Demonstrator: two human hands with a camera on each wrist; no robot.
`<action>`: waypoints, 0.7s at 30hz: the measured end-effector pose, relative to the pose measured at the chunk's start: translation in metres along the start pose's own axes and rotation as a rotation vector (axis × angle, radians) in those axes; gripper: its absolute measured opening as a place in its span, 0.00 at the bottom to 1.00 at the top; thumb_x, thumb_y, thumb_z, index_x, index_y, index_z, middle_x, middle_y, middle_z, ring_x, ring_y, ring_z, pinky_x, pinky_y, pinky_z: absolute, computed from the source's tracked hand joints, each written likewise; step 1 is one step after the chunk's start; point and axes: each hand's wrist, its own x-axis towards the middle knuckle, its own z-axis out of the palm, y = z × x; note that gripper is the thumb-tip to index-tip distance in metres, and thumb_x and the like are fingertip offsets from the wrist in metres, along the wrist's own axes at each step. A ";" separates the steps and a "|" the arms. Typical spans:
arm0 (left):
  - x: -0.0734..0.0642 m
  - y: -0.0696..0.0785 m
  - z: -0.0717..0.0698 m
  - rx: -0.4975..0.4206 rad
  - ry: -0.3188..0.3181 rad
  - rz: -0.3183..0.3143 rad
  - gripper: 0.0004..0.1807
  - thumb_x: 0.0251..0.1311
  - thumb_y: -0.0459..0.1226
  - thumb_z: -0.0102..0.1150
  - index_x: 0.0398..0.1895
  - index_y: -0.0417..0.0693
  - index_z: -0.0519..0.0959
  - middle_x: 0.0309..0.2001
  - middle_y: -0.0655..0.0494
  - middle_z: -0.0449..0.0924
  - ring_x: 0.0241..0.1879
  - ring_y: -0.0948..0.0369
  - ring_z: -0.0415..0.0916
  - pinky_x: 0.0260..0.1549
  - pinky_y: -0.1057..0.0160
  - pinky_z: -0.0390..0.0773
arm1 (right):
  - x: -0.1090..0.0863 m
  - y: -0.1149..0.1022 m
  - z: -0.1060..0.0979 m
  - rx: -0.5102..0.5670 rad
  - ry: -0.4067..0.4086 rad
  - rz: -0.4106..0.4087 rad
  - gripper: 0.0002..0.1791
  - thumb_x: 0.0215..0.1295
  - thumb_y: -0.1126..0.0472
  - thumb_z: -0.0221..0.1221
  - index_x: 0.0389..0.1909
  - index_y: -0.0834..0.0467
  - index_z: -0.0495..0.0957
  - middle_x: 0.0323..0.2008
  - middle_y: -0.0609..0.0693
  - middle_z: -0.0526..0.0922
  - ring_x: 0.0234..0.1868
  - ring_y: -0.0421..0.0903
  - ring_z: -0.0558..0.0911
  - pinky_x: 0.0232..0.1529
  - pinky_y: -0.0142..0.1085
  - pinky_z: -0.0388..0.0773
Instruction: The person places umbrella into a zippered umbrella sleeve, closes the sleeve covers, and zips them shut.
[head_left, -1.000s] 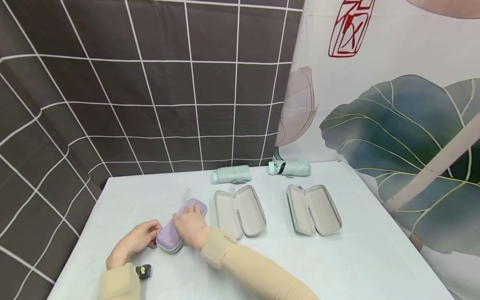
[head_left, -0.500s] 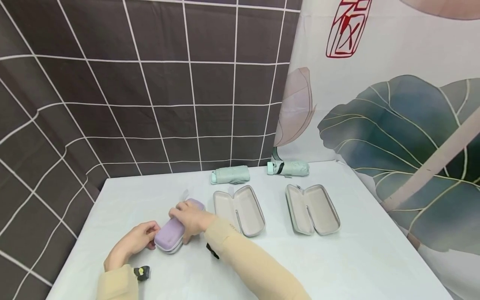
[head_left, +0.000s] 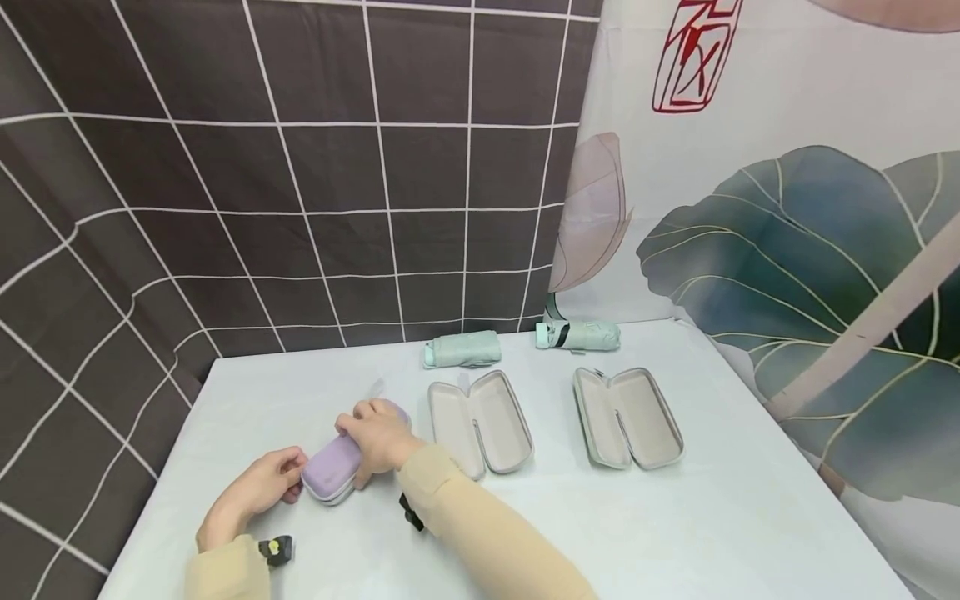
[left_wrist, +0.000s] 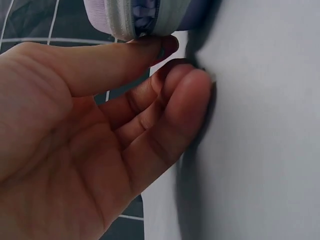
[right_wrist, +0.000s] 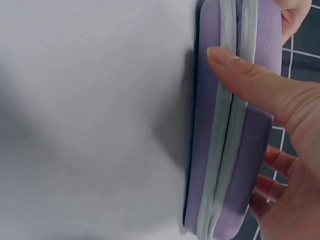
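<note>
A closed-shell purple zip case (head_left: 330, 471) lies slanted on the left part of the table. My right hand (head_left: 381, 437) grips it across the upper half, thumb along the zippered side and fingers over the far side, as the right wrist view shows. At its near left end is my left hand (head_left: 258, 483), thumb and forefinger pinching at the zipper pull (left_wrist: 143, 35), which is mostly hidden. There the grey zipper tapes (left_wrist: 120, 17) stand apart, and purple patterned material (left_wrist: 145, 11) shows between them. The other left fingers curl close over the table.
Two pale zip cases, one in the middle (head_left: 498, 425) and one to the right (head_left: 647, 421), lie spread wide on the white table (head_left: 720, 533). Behind them rest two mint-green folded umbrellas, left (head_left: 462, 350) and right (head_left: 581, 336). A dark gridded curtain (head_left: 322, 167) hangs behind.
My right hand has shifted from lying on top of the purple case to gripping its sides, thumb on the near side. The case and my left hand have moved slightly left.
</note>
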 end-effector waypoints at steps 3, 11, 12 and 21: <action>0.000 -0.002 -0.001 -0.012 0.007 -0.021 0.08 0.70 0.29 0.46 0.32 0.42 0.74 0.26 0.53 0.72 0.27 0.57 0.73 0.28 0.61 0.73 | 0.000 -0.003 0.000 -0.036 0.007 0.037 0.44 0.35 0.35 0.77 0.58 0.34 0.68 0.54 0.37 0.68 0.56 0.39 0.65 0.63 0.33 0.57; 0.000 -0.008 -0.003 -0.029 0.030 -0.021 0.08 0.70 0.29 0.45 0.32 0.41 0.72 0.25 0.53 0.71 0.26 0.57 0.71 0.26 0.63 0.72 | 0.001 -0.012 0.002 -0.031 0.053 0.106 0.44 0.32 0.33 0.77 0.54 0.33 0.69 0.46 0.37 0.67 0.50 0.39 0.65 0.57 0.36 0.61; 0.000 -0.008 -0.003 -0.030 0.034 -0.025 0.08 0.70 0.29 0.45 0.32 0.41 0.72 0.25 0.53 0.71 0.26 0.57 0.70 0.26 0.63 0.72 | 0.001 -0.013 0.003 -0.031 0.062 0.112 0.44 0.31 0.33 0.77 0.54 0.33 0.69 0.45 0.38 0.67 0.50 0.39 0.65 0.56 0.37 0.61; -0.005 -0.004 -0.006 0.046 0.092 -0.035 0.08 0.71 0.31 0.45 0.32 0.42 0.71 0.22 0.54 0.69 0.24 0.58 0.67 0.23 0.62 0.68 | 0.000 -0.026 0.007 -0.036 0.108 0.199 0.45 0.30 0.31 0.76 0.55 0.33 0.69 0.46 0.40 0.69 0.49 0.41 0.65 0.51 0.39 0.62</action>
